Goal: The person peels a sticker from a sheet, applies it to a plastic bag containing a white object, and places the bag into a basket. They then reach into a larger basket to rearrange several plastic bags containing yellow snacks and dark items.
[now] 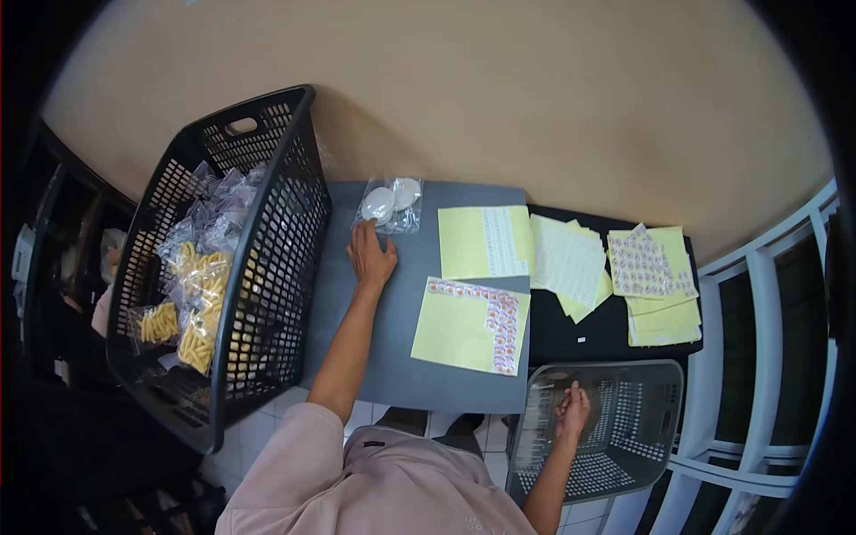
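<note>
My left hand [370, 256] lies on the grey table, fingers stretched out, its fingertips at the lower edge of a clear plastic bag [407, 220]. Inside that bag are two round white discs [378, 204]. Over the grey basket [667, 428] at the lower right is my right hand [572, 414], its fingers curled and drawn together. Whether anything small is between them I cannot make out. Between my hands lie two yellow sticker sheets: one with a white printed strip [462, 242], the other with round orange-and-white stickers [455, 330].
A tall black basket [267, 201] on the left holds clear bags of yellow stick-shaped pieces [203, 308] and other bagged items. More sheets [569, 259] and a sticker stack [655, 267] lie on the black surface at right. The wall stands behind the table [392, 374].
</note>
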`<state>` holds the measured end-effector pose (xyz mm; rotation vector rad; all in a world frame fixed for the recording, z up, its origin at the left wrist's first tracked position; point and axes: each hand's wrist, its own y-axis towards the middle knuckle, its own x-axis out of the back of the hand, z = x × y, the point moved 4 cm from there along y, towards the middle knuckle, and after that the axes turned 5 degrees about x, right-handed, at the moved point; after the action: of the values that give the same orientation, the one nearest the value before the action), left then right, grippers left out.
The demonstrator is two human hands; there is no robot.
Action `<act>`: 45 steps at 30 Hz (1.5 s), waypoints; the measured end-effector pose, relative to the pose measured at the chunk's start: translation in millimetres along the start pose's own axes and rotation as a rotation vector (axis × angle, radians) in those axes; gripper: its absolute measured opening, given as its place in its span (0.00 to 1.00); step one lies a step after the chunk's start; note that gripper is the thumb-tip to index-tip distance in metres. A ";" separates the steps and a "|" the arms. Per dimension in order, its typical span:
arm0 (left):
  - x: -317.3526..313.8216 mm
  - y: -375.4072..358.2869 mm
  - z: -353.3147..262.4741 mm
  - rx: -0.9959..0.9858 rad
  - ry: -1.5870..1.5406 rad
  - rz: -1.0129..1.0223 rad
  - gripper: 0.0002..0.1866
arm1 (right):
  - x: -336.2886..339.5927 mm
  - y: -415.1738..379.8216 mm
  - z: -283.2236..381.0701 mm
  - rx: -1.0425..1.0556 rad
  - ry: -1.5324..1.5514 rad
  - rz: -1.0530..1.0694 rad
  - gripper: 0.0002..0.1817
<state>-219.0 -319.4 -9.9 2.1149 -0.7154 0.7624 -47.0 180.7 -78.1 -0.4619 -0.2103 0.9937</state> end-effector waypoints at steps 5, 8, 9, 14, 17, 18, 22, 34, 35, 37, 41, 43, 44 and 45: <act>-6.8 9.4 14.8 0.032 -0.009 0.116 0.12 | -64.9 -35.2 28.6 0.111 0.017 0.072 0.15; 5.5 9.7 14.5 0.048 -0.141 0.081 0.09 | -101.6 -60.6 53.2 0.161 -0.004 0.112 0.15; 11.0 11.2 11.4 0.051 -0.150 0.076 0.09 | -113.0 -64.4 62.0 0.203 -0.039 0.140 0.15; 55.8 20.4 -10.4 0.033 -0.543 -0.055 0.11 | -156.3 -80.8 97.1 0.302 -0.182 0.243 0.12; 100.8 26.2 -42.9 -0.059 -0.630 -0.064 0.14 | -186.3 -90.7 114.5 0.392 -0.286 0.377 0.07; 114.5 28.3 -49.8 -0.068 -0.628 -0.068 0.14 | -199.7 -91.7 121.5 0.443 -0.275 0.450 0.05; 151.0 29.8 -86.5 -0.084 -0.903 0.379 0.16 | -254.4 -117.7 170.6 0.711 -0.204 0.608 0.07; 143.2 -15.4 -155.6 0.107 -1.250 0.913 0.06 | -272.3 -127.3 203.8 0.498 0.153 0.938 0.09; 142.3 -16.0 -157.8 0.106 -1.244 0.911 0.06 | -272.6 -125.8 203.8 0.495 0.159 0.940 0.09; 145.2 -13.9 -162.1 0.050 -1.268 0.813 0.12 | -273.2 -122.1 202.7 0.463 0.192 0.924 0.10; 140.4 -8.4 -164.3 0.080 -1.235 0.774 0.13 | -279.5 -115.8 201.0 0.381 0.324 0.966 0.10; 132.0 -6.8 -159.3 0.146 -1.377 0.808 0.14 | -284.8 -115.5 201.8 0.368 0.362 1.033 0.10; 131.3 -5.5 -157.4 0.147 -1.375 0.803 0.14 | -286.3 -113.6 202.0 0.365 0.362 1.037 0.10; 129.7 -5.9 -156.2 0.179 -1.361 0.872 0.15 | -287.5 -112.2 200.9 0.317 0.386 1.074 0.11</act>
<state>-172.7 -222.0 162.2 2.2444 -2.4144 -0.4254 -191.6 -57.7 162.5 -0.4593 0.6077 1.9103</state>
